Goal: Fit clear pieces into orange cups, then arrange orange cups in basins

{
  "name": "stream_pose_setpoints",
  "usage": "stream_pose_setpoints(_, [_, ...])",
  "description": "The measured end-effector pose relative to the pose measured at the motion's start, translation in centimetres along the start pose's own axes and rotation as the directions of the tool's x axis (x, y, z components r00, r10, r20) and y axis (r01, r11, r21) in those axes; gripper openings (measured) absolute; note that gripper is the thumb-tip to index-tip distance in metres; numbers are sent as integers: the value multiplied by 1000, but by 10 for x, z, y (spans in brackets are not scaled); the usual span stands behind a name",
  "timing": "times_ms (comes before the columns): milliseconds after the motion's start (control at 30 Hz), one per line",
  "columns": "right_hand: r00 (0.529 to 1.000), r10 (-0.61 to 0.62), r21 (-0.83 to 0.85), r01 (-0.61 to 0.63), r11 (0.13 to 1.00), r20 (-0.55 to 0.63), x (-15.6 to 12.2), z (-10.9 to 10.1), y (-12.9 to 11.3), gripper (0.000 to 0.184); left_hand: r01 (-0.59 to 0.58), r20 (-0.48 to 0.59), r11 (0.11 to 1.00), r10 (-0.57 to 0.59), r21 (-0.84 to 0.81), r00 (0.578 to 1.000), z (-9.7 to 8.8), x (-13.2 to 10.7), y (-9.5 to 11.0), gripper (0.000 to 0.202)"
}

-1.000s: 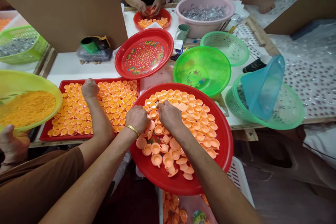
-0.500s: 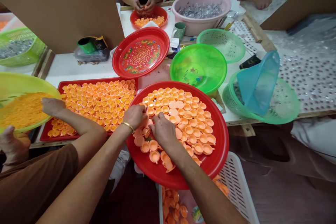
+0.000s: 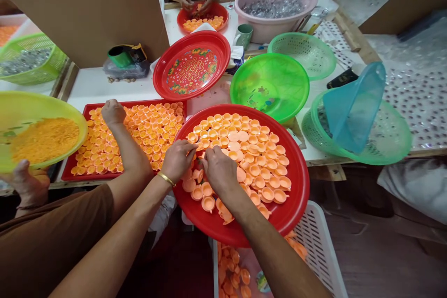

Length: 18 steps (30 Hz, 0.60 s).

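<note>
A big round red tray (image 3: pixel 293 205) in front of me holds many small orange plastic cups (image 3: pixel 258 167), some set in rows, some loose near its front. My left hand (image 3: pixel 178 158), with a gold bangle at the wrist, rests at the tray's left rim with fingers curled over the cups. My right hand (image 3: pixel 218 170) is beside it, fingers bent down and pinched among the loose cups. What either hand holds is hidden under the fingers.
A co-worker's hand (image 3: pixel 112 111) is on the rectangular red tray (image 3: pixel 75 170) of orange cups at left, their other hand holding a yellow bowl (image 3: pixel 21 107) of orange bits. Green bowl (image 3: pixel 268 86), empty patterned red plate (image 3: pixel 191 65), green baskets (image 3: pixel 384 142), white crate (image 3: pixel 321 251) below.
The co-worker's hand moved from the yellow bowl back onto the rectangular tray. My two hands shifted a little among the cups, staying close together.
</note>
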State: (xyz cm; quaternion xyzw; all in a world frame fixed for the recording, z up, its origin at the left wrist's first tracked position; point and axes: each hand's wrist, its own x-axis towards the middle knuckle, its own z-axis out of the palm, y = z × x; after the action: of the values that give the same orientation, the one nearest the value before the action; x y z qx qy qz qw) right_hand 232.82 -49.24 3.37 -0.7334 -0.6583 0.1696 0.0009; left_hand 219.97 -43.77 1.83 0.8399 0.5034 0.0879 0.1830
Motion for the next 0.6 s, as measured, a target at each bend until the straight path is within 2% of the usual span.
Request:
stream_pose_setpoints(100, [976, -210, -109, 203, 973, -62, -8, 13, -1, 20, 90, -31, 996, -90, -16, 995, -4, -12, -7, 19])
stream_pose_setpoints(167, [959, -280, -137, 272, 952, -44, -12, 21, -1, 19, 87, -58, 996, -85, 36, 995, -2, -19, -6, 19])
stream_pose_setpoints(333, [972, -229, -121, 222, 967, -50, -23, 25, 7, 15, 38, -117, 995, -27, 93, 993, 6, -22, -3, 14])
stream_pose_setpoints(500, [948, -303, -62, 299, 952, -96, -39, 22, 2, 19, -47, -209, 997, 33, -63, 977, 7, -27, 0, 15])
stream_pose_setpoints(600, [955, -285, -84, 279, 957, -82, -50, 26, -2, 14, -121, -179, 984, 96, -134, 979, 7, -35, 7, 17])
